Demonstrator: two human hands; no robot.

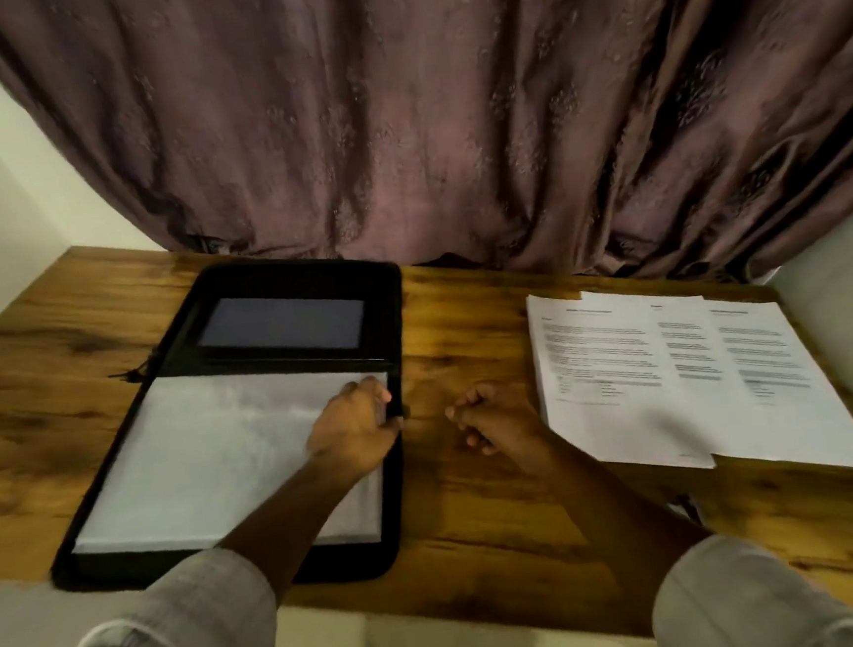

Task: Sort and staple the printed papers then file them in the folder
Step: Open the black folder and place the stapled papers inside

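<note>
Sleeved left grip (353,427) holds folder (301,275) edge.

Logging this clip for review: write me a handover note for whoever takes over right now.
The left hand lies on the top page at the right edge of the open folder; whether it pinches the page is unclear.
The right hand is loosely curled and empty, over the table between the folder and the printed papers.
These lie overlapped at the right; no staples or stapler show.
Done: folder opened.
Left: sort, staple, file.
</note>
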